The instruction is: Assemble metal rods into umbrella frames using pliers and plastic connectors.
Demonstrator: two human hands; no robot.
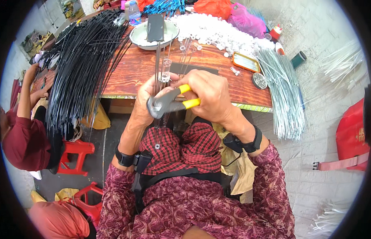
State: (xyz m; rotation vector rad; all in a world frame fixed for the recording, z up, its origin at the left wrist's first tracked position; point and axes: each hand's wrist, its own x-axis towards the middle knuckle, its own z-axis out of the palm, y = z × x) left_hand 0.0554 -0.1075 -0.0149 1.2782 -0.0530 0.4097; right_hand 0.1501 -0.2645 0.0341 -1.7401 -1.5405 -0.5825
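My right hand point(211, 95) grips yellow-handled pliers point(169, 102), their grey jaws pointing left toward my left hand point(147, 101). My left hand holds a few thin clear rods point(158, 59) upright, with a small clear tube point(165, 69) slipped over them near the top. The rods run down past my hands to my lap, where a small clear bead point(157, 146) shows at their lower end. The pliers' jaws sit against the rods just below my left fingers. Both wrists wear black bands.
A wooden table point(133, 75) carries a big bundle of black rods point(82, 67), a white bowl point(139, 38) with a dark flat piece, a heap of white caps point(217, 30), an orange tray point(245, 61) and silver rods point(283, 91). A person in maroon point(22, 131) sits at left by red stools point(76, 153).
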